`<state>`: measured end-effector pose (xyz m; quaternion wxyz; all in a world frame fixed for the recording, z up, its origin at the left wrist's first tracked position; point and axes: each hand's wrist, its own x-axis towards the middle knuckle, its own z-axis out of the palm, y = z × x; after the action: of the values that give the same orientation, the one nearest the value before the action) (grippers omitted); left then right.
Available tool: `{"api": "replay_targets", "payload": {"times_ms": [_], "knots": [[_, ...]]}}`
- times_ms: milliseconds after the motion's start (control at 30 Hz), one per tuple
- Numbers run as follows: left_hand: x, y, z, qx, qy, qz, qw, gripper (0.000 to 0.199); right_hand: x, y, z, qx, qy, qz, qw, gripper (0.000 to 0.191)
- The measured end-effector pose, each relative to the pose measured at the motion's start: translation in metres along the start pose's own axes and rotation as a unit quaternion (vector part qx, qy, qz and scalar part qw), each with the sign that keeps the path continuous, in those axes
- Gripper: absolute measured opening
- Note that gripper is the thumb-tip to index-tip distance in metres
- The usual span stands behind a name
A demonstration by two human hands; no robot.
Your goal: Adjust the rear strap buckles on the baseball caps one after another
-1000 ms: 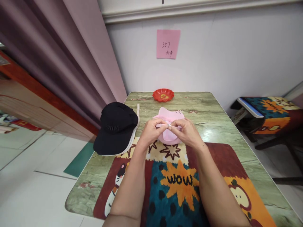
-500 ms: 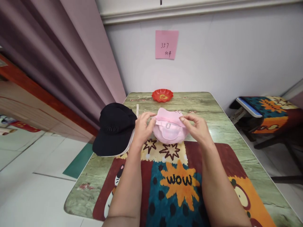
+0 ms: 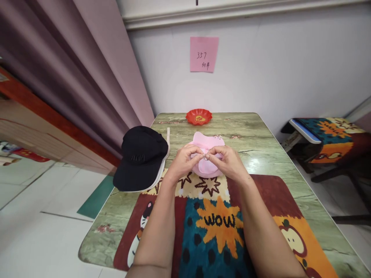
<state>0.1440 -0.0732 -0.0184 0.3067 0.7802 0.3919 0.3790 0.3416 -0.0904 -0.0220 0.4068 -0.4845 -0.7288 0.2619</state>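
Observation:
A pink baseball cap lies on the table at the far edge of the patterned mat, its strap side facing me. At the middle of the strap, my left hand pinches from the left with thumb and forefinger. My right hand pinches the same spot from the right, around the small metal buckle. The fingertips of both hands nearly meet and hide most of the strap and buckle. To the left, a black baseball cap rests on a light-coloured cap, whose strap sticks up behind it.
A red scalloped dish stands at the back of the green wood-patterned table. The colourful mat lies under my forearms. A pink note hangs on the wall. Curtains drape at left; a covered stool stands at right.
Both hands have moved inward from the sides of the pink cap to the buckle at the middle of its strap. The caps have stayed in place.

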Motion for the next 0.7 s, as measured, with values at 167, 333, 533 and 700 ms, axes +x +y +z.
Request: {"api": "replay_targets", "payload": {"times_ms": [167, 333, 533, 700], "knots": [[0.000, 0.000, 0.004, -0.019, 0.011, 0.005, 1.000, 0.015, -0.001, -0.001, 0.003, -0.006, -0.006, -0.018, 1.000, 0.019], [-0.001, -0.007, 0.001, -0.023, 0.049, -0.024, 0.998, 0.017, 0.001, 0.005, -0.002, 0.025, 0.010, -0.004, 1.000, 0.021], [-0.009, -0.047, -0.018, 0.014, 0.224, -0.112, 0.968, 0.029, -0.002, 0.043, -0.032, -0.004, 0.163, 0.092, 0.982, 0.032], [-0.013, -0.055, -0.016, 0.168, 0.109, -0.140, 0.970, 0.065, -0.012, 0.079, -0.040, -0.242, 0.080, 0.157, 0.954, 0.043]]}}
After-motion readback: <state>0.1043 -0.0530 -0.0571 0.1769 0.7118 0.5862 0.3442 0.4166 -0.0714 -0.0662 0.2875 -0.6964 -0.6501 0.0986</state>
